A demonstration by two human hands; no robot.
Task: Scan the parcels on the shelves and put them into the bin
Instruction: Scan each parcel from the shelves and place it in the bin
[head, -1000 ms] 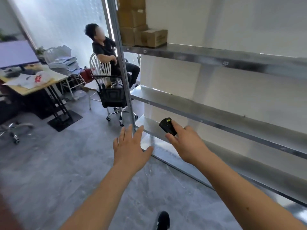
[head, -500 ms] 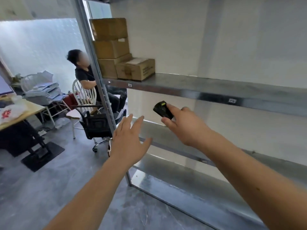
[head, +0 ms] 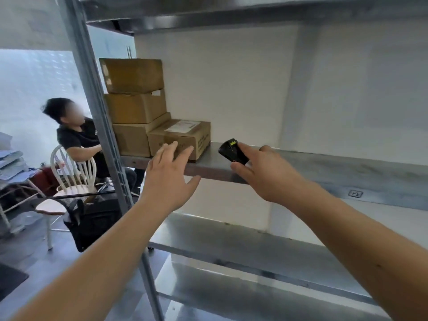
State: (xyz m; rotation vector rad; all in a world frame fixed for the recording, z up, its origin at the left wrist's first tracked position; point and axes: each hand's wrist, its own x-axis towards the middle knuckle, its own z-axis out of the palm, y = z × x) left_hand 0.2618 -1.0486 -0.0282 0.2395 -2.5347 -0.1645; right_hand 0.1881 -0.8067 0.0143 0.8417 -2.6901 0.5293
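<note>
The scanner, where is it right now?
In the head view the black scanner sits right of centre, gripped in the right hand just above the shelf edge, right of the lowest front parcel.

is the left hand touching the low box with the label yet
Cannot tell. In the head view the left hand overlaps the labelled box, fingers against its front; no gap or contact shows.

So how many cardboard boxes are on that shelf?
4. Three stacked at the shelf's left end: top box, middle box, bottom box. A labelled box sits beside them. Others behind may be hidden.
</note>
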